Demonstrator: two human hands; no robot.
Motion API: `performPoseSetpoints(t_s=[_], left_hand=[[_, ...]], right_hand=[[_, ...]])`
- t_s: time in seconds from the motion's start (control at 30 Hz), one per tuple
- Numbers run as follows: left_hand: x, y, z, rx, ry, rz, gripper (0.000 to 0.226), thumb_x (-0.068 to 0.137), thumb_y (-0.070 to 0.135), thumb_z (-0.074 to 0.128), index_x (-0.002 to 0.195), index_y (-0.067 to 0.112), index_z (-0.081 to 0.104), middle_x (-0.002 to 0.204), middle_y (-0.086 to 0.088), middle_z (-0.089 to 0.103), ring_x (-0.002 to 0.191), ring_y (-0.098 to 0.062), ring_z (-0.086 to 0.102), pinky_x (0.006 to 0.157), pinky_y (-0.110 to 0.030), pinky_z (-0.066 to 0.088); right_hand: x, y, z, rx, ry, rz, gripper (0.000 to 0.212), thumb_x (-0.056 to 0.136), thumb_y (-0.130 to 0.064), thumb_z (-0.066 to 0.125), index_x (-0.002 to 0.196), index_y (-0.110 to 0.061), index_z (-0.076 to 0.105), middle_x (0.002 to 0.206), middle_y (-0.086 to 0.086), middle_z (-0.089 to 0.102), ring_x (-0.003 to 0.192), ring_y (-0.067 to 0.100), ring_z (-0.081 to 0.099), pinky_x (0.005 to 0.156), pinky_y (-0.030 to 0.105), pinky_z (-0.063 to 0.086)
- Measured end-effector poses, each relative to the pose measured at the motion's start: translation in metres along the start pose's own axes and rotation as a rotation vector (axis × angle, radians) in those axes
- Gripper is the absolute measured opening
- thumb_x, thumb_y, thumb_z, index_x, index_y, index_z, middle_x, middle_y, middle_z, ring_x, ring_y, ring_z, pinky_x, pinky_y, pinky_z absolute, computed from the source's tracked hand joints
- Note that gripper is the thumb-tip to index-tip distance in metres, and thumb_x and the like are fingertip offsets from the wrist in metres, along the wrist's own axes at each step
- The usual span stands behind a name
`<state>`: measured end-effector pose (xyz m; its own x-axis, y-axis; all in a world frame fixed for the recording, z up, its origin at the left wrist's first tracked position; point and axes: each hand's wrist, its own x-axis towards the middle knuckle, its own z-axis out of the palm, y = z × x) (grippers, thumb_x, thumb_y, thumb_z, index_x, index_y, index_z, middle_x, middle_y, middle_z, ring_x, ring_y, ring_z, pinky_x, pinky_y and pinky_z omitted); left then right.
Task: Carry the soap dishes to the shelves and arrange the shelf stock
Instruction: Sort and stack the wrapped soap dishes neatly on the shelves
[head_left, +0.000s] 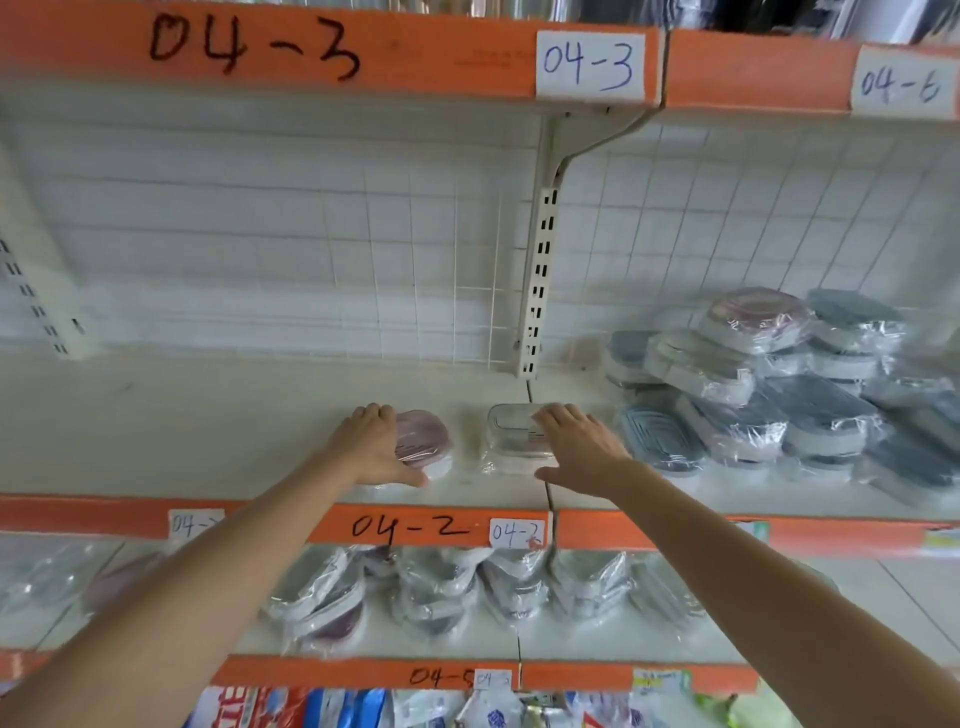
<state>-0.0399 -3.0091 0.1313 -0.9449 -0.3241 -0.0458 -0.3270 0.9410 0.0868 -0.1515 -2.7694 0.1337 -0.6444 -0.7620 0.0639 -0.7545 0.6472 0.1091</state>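
Two hands reached onto the white shelf (218, 415) marked 04-2 on its orange edge strip (405, 527). The left hand (371, 447) lay over the near left side of a pink dish (423, 436) wrapped in clear film, its fingers (374, 413) bent over the dish's far edge and its thumb stretched along the near side, so it was grasping the dish as the dish sat on the shelf. The right hand (576, 449) rested on the right part of a clear dish (514, 436), also film-wrapped, with fingers nearly straight and relaxed on top and the thumb spread out towards the shelf's front; it touched the dish rather than clasping it. The two dishes stood side by side with a small gap between them, near the shelf's front and just left of the slotted upright (540, 280).

To the right, on the same level, a heap (769, 395) of wrapped grey and blue dishes was piled against the wire grid back (415, 270), with one pinkish dish on top. On the shelf below, more wrapped dishes (441, 592) lay leaning in a row. Above, an orange strip carried a paper label (589, 65) reading 04-3.
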Motion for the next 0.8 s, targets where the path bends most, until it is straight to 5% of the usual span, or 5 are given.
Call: performPoseSetpoints(t_s=[0.2, 0.33, 0.57, 0.8], left_hand=[[-0.010, 0.002, 0.001, 0.003, 0.017, 0.022, 0.097, 0.067, 0.066, 0.072, 0.132, 0.003, 0.038, 0.130, -0.009, 0.045, 0.120, -0.025, 0.043, 0.098, -0.031, 0.038], [-0.016, 0.007, 0.001, 0.033, 0.084, 0.013, 0.094, 0.066, 0.066, 0.072, 0.129, 0.004, 0.039, 0.128, -0.008, 0.045, 0.118, -0.024, 0.042, 0.099, -0.031, 0.038], [-0.041, 0.020, 0.001, 0.057, 0.322, -0.008, 0.087, 0.066, 0.057, 0.077, 0.125, 0.003, 0.042, 0.125, -0.010, 0.046, 0.115, -0.026, 0.043, 0.097, -0.032, 0.034], [-0.070, 0.037, -0.001, 0.022, 0.506, 0.072, 0.089, 0.057, 0.052, 0.084, 0.118, -0.003, 0.049, 0.118, -0.016, 0.052, 0.110, -0.034, 0.048, 0.093, -0.039, 0.038]], right_hand=[[0.012, 0.015, -0.011, 0.107, -0.172, 0.071, 0.103, 0.079, -0.045, 0.071, 0.151, -0.007, 0.007, 0.159, 0.007, 0.006, 0.145, 0.025, 0.009, 0.118, 0.042, 0.019], [0.025, 0.016, -0.007, 0.174, -0.217, 0.054, 0.109, 0.076, -0.043, 0.074, 0.151, -0.006, 0.004, 0.158, 0.009, 0.010, 0.145, 0.026, 0.012, 0.117, 0.044, 0.019], [0.010, 0.014, 0.002, 0.209, -0.018, 0.112, 0.097, 0.064, -0.056, 0.078, 0.136, -0.009, 0.034, 0.130, 0.010, 0.035, 0.121, 0.028, 0.033, 0.102, 0.042, 0.038], [-0.032, 0.006, -0.007, 0.355, 0.182, 0.200, 0.091, 0.070, -0.048, 0.077, 0.134, -0.003, 0.032, 0.131, 0.015, 0.037, 0.121, 0.032, 0.036, 0.100, 0.040, 0.035]])
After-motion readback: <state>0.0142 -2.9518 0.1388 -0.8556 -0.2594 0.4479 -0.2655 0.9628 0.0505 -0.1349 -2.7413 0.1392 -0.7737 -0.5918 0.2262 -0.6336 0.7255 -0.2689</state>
